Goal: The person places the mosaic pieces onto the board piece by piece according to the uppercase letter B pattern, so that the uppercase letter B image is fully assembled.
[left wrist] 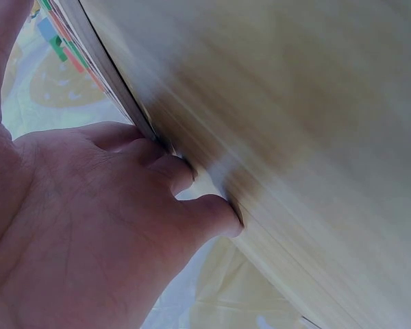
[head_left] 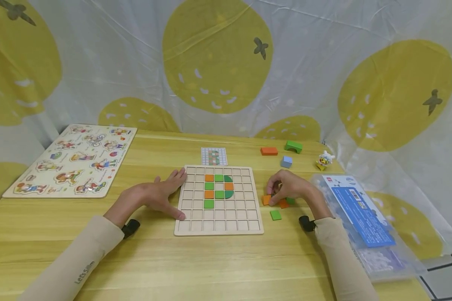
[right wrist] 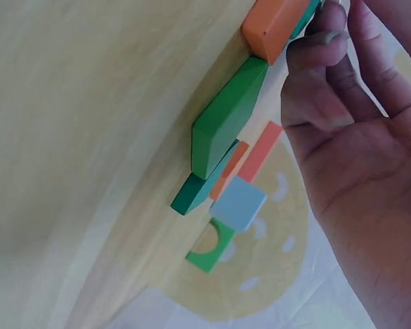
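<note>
A wooden grid board (head_left: pixel 219 227) lies mid-table, with orange, green and dark green tiles set in its cells. My left hand (head_left: pixel 162 196) spreads along the board's left edge, its thumb on the lower left corner and its fingertips at the upper left. To the board's right, my right hand (head_left: pixel 291 186) reaches down, thumb and fingers brought together at an orange square tile (head_left: pixel 265 200). Beside it lie a bright green tile (head_left: pixel 276 215), another orange tile (head_left: pixel 283 203) and a dark green piece (head_left: pixel 290 201). In the right wrist view the fingertips run past the top edge.
A small pattern card (head_left: pixel 214 156) sits behind the board. At the back right are a red block (head_left: pixel 269 151), a green arch (head_left: pixel 294 146), a blue block (head_left: pixel 286 161) and a small figurine (head_left: pixel 324 160). A picture puzzle (head_left: pixel 75 161) is left, a clear plastic box (head_left: pixel 365 217) right.
</note>
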`<state>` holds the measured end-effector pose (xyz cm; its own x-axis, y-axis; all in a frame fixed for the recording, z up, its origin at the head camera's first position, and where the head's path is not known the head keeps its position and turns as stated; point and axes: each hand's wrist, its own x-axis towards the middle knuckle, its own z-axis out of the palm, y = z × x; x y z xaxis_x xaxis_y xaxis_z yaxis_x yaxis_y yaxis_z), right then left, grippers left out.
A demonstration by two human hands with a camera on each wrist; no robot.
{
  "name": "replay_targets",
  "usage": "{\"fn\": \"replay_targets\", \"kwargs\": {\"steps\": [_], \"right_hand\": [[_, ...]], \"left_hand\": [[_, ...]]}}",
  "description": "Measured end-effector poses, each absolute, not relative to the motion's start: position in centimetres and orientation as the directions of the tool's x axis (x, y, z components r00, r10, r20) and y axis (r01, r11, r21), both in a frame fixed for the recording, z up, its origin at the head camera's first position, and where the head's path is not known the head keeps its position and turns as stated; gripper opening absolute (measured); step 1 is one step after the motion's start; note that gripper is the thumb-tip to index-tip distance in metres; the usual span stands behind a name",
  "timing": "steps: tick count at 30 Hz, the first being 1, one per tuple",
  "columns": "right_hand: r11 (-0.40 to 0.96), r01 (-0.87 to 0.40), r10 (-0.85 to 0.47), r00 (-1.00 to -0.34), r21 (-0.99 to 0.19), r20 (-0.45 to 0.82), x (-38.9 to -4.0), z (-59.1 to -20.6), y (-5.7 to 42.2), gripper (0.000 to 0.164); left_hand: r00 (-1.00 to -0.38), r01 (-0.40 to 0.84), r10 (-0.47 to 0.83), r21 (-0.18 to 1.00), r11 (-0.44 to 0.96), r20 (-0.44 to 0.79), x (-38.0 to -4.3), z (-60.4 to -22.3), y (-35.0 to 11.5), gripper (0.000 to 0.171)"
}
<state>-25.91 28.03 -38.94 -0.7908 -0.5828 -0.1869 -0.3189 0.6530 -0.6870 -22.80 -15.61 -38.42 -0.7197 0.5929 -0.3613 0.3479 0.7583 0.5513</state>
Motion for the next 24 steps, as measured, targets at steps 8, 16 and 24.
{"fn": "replay_targets", "kwargs": {"steps": [8, 16, 24], "right_hand": [[0.624, -0.334, -0.595, -0.789, -0.706, -0.153, -25.8, -38.3, 28.0, 0.011], [0.5, -0.395, -0.65, -0.76, -0.771, -0.032, -24.4, -37.0, 19.9, 0.004], [0.58, -0.333, -0.583, -0.807, -0.743, -0.094, -23.4, -38.0, 14.6, 0.006]], "left_hand": [[-0.719, 0.342, 0.588, 0.549, 0.763, -0.369, -22.7, -38.3, -15.4, 0.134], [-0.725, 0.329, 0.574, 0.54, 0.775, -0.381, -22.9, -38.4, -15.8, 0.135], [-0.723, 0.33, 0.582, 0.554, 0.764, -0.372, -22.7, -38.3, -15.4, 0.134]]}}
